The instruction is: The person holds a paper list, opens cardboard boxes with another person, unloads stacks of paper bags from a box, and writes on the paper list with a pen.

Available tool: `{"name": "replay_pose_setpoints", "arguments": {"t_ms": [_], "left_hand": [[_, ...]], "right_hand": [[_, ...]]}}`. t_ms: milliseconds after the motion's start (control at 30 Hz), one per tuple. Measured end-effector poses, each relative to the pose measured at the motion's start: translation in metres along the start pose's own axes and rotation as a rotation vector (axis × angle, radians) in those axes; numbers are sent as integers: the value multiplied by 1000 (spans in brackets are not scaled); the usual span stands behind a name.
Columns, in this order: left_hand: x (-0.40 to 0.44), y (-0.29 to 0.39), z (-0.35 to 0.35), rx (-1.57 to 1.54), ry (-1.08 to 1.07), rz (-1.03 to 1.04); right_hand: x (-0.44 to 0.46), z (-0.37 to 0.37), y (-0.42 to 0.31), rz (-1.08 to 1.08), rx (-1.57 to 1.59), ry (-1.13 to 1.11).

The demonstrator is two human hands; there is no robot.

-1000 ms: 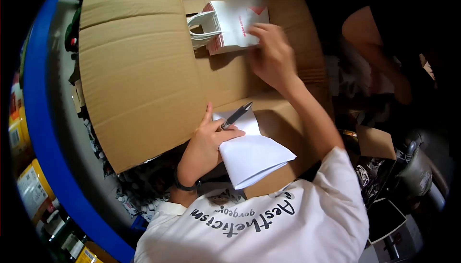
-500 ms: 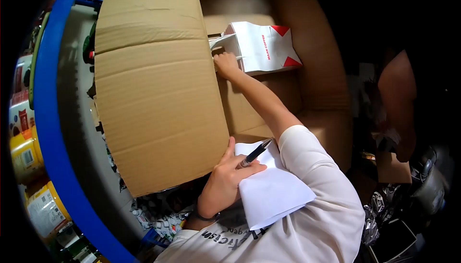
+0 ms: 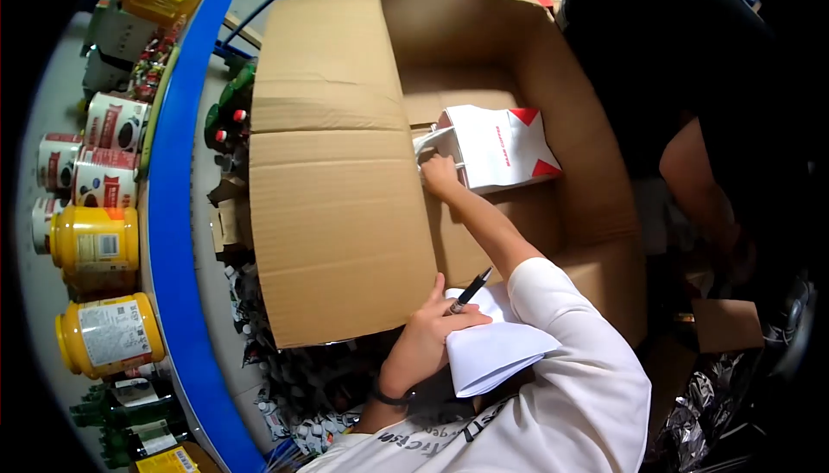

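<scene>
A large open cardboard box (image 3: pixel 341 240) lies in front of me, its flap spread to the left. Inside it a white paper bag (image 3: pixel 484 147) with red corner marks and red lettering rests on its side, handles toward the left. My right hand (image 3: pixel 440 177) reaches into the box, its fingers closed at the handle end of the bag; the flap's edge partly hides them. Near the box's front edge, my left hand (image 3: pixel 423 339) grips a black pen (image 3: pixel 471 288) and folded white paper (image 3: pixel 496 354). Its thumb side is close to the flap.
To the left, a blue shelf beam (image 3: pixel 177 214) runs past yellow-lidded jars (image 3: pixel 108 335) and several cans (image 3: pixel 104 175). Bottles (image 3: pixel 233 102) stand behind the flap. A person in dark clothes (image 3: pixel 673 50) bends over at the right, near a small carton (image 3: pixel 727 326) and crumpled foil wrapping (image 3: pixel 708 395).
The view has shifted, so the box, bag and my hands appear lower and further right. More of the shelf and the other person shows. My hands keep nearly the same places at the box.
</scene>
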State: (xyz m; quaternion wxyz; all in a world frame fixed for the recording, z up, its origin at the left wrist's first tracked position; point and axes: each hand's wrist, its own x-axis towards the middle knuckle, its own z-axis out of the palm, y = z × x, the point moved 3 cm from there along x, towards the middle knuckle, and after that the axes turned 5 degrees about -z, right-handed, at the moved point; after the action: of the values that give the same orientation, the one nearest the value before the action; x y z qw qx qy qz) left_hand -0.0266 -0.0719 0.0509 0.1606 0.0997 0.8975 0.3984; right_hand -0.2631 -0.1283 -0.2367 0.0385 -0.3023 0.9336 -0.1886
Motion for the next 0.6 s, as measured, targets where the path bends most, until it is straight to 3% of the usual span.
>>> {"name": "replay_pose_setpoints", "arguments": {"t_ms": [133, 233, 367, 467, 600], "left_hand": [[-3, -2, 5, 2, 15, 5], [-6, -2, 6, -10, 18, 9], [-5, 0, 3, -15, 11, 28], [-7, -4, 1, -26, 3, 27], [-9, -5, 3, -24, -2, 40]], "right_hand": [[-6, -1, 3, -55, 20, 86], [1, -4, 8, 37, 113, -133], [5, -13, 14, -6, 116, -204], [-5, -79, 17, -7, 187, -423], [-15, -137, 60, 96, 415, -306]]}}
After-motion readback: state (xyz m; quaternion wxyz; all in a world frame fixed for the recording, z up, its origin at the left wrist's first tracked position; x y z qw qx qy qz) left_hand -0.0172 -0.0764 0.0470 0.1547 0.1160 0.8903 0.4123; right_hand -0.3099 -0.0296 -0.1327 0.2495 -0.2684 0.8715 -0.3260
